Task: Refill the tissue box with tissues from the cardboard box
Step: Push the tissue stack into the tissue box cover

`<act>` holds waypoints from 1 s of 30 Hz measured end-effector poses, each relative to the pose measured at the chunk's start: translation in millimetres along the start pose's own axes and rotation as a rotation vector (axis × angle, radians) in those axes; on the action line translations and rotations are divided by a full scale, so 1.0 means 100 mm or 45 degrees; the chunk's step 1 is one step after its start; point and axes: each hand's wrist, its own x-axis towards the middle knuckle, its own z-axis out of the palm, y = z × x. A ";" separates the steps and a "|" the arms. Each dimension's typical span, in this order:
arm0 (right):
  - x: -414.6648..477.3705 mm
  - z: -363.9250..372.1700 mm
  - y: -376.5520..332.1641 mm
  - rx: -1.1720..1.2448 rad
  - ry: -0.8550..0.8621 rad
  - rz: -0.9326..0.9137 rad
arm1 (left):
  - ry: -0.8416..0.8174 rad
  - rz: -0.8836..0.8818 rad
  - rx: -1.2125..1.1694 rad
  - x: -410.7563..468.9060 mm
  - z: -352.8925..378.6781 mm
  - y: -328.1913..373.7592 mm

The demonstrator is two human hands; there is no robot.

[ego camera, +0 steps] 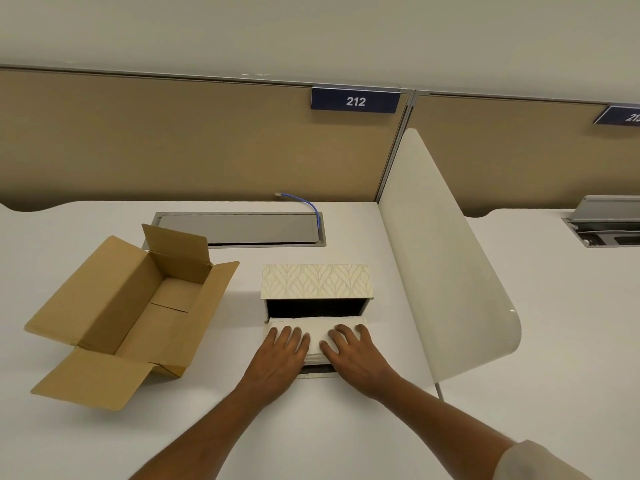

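Observation:
A cream tissue box (317,281) with a leaf pattern stands on the white desk, its dark open side facing me. A white stack of tissues (317,332) lies on the box's folded-down panel, right at the opening. My left hand (278,358) rests flat on the left part of the stack. My right hand (356,355) lies flat on its right part. The brown cardboard box (138,313) sits to the left with its flaps open, and its inside looks bare.
A grey cable hatch (239,228) is set into the desk (346,427) behind the boxes, with a blue cable (306,202) rising from it. A white curved divider (440,258) stands close on the right. A tan partition with sign 212 (355,101) closes the back.

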 end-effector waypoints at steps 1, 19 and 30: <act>0.00 -0.01 0.00 0.001 0.002 0.002 | 0.000 -0.001 -0.005 0.00 0.00 0.00; -0.08 -0.14 -0.18 0.017 0.313 -0.088 | 0.212 -0.221 -0.049 0.68 -0.67 -0.44; -0.22 -0.19 -0.12 0.163 0.170 -0.106 | 0.148 -0.285 -0.147 0.47 -0.51 -0.17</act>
